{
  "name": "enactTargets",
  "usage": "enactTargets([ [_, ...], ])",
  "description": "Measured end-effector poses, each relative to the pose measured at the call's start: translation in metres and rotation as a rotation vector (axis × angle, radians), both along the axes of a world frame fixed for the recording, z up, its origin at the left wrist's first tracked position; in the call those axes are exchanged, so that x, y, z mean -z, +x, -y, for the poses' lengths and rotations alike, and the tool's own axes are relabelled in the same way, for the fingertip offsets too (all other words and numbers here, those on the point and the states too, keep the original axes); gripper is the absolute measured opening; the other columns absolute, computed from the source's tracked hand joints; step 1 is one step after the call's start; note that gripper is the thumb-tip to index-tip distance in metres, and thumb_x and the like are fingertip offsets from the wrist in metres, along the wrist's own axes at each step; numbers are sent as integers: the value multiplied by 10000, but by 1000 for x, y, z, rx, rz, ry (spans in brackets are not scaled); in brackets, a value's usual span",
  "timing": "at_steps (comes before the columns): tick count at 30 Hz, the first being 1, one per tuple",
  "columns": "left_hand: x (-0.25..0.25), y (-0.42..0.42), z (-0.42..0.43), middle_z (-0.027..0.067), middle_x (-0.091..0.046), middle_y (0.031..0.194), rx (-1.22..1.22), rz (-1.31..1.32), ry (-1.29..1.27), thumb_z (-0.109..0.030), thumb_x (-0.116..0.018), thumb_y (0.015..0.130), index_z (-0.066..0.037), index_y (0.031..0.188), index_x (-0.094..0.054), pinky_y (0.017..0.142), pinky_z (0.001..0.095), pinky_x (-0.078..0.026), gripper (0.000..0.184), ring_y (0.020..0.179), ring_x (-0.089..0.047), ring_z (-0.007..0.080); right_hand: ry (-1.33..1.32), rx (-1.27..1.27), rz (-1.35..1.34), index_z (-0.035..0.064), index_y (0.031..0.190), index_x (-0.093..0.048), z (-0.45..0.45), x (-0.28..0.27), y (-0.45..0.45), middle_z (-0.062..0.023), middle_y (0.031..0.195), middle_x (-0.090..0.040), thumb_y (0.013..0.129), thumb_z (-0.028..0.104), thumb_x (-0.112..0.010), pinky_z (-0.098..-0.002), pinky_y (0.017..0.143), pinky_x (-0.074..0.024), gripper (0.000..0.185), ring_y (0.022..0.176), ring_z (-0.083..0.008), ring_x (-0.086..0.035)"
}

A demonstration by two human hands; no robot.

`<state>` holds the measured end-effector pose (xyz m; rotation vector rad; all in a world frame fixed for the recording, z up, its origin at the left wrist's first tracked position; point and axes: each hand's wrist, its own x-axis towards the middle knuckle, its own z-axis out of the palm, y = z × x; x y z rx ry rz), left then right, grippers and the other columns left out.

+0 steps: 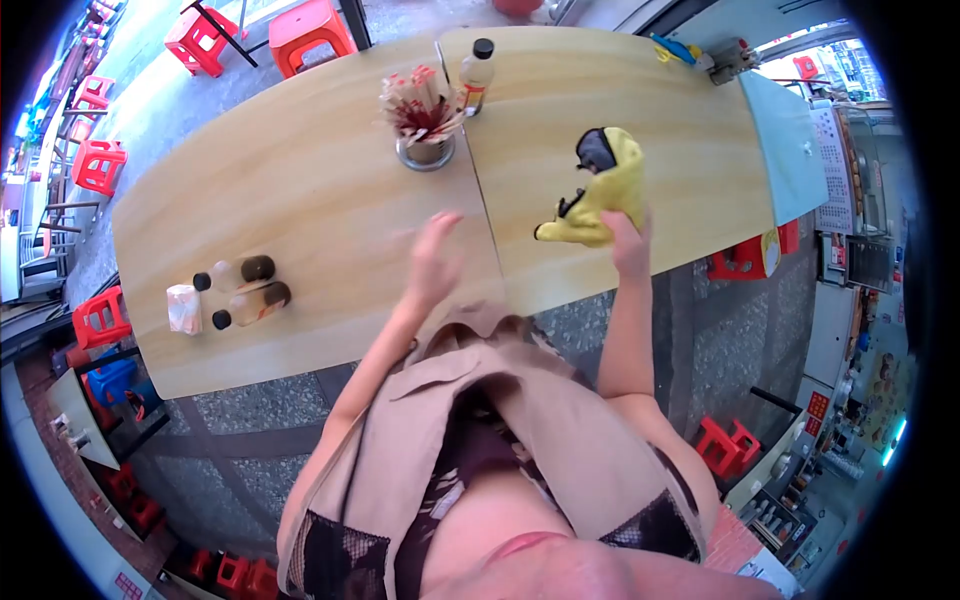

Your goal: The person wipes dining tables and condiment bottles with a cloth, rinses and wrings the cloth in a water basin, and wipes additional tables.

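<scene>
One cloth (pixel 622 178) clutched in right fingers (pixel 619 226) near table edge (pixel 568 286); left fingers (pixel 438 231) parted, empty.

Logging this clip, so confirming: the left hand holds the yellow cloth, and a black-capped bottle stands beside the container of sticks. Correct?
Wrong side: the head view shows the yellow cloth in the right hand. The black-capped bottle does stand beside the container of sticks.

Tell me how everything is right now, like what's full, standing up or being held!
Left hand, open, holding nothing, a bit blurred
Right hand, closed on the yellow cloth
Yellow cloth, bunched up
Cup, upright, packed with sticks
Bottle beside the cup, upright, capped
Two bottles at the left, capped, seemingly upright
Red stool behind the table, upright, nobody on it
</scene>
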<state>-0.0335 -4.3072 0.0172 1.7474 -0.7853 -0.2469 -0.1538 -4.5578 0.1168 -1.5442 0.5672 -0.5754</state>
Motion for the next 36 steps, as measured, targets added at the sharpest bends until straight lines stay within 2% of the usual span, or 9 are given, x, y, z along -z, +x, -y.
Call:
enactTargets([
  [4, 90, 45, 175, 264, -188, 1450, -279, -260, -54, -184, -747, 721, 28, 1420, -95, 1096, 422, -223, 979, 1350, -232, 348, 514, -337, 727, 40, 1364, -344, 65, -52, -25, -111, 1372, -401, 687, 275, -612, -316, 734, -423, 764, 961, -211, -467],
  [7, 100, 112, 245, 260, -92, 1473, -723, -304, 68, -308, -832, 608, 22, 1423, -8, 1129, 460, -91, 1206, 1385, -93, 358, 915, -626, 962, 107, 1414, -283, 118, -71, -33, -13, 1420, -371, 914, 341, -414, -339, 694, -409, 568, 955, -211, -451],
  [12, 100, 155, 242, 199, -526, 1160, -703, -272, 31, -272, -818, 588, -9, 1185, -375, 896, 436, -421, 789, 1068, -520, 349, 1222, -768, 964, 133, 1454, -202, 133, -43, -32, 34, 1507, -237, 971, 434, -300, -549, 1080, -233, 578, 1343, -250, -299],
  [14, 81, 133, 231, 169, -571, 1017, -674, -68, 89, -253, -797, 612, -34, 1135, -398, 797, 412, -469, 694, 908, -582, 334, 1139, -403, 813, 125, 1444, -228, 113, -44, -23, -26, 1493, -271, 975, 437, -290, -548, 1087, -224, 567, 1342, -237, -301],
  [19, -32, 38, 215, 149, -538, 966, -387, 14, -108, -196, -784, 620, -42, 1161, -437, 731, 349, -493, 662, 850, -577, 284, 703, -79, 536, 44, 1331, -370, 78, -36, 37, -139, 1267, -472, 1003, 324, -319, -335, 981, -403, 434, 1113, -227, -516],
  [26, -122, -17, 155, 130, -568, 1039, -185, 708, 139, -167, -781, 562, -31, 1229, -488, 696, 359, -512, 741, 832, -602, 298, 615, 21, 503, 4, 960, -595, 29, -49, 59, -58, 844, -627, 789, -1, -623, -245, 619, -515, 174, 698, -139, -618],
  [30, -170, -16, 100, 122, -632, 1022, -1, 467, 145, -171, -775, 603, -29, 1220, -490, 758, 330, -507, 695, 874, -630, 255, 725, -307, 622, -15, 941, -575, 2, -57, 61, -128, 867, -618, 815, 154, -607, -330, 743, -514, 213, 828, -233, -610],
  [34, -163, -14, 51, 111, -620, 928, 830, -1146, -180, -360, -716, 695, 15, 1219, -469, 779, 292, -482, 690, 819, -589, 163, 726, -910, 791, -38, 1001, -548, -18, -68, 73, -183, 915, -598, 851, 345, -578, -382, 815, -488, 413, 897, -289, -584],
  [36, -169, -34, 46, 119, -620, 930, 1081, -1216, -420, -414, -690, 713, 5, 1209, -477, 775, 300, -482, 684, 828, -598, 167, 694, -809, 858, -50, 1104, -538, -37, -73, 75, -198, 996, -607, 848, 334, -591, -403, 859, -475, 465, 933, -305, -592],
])
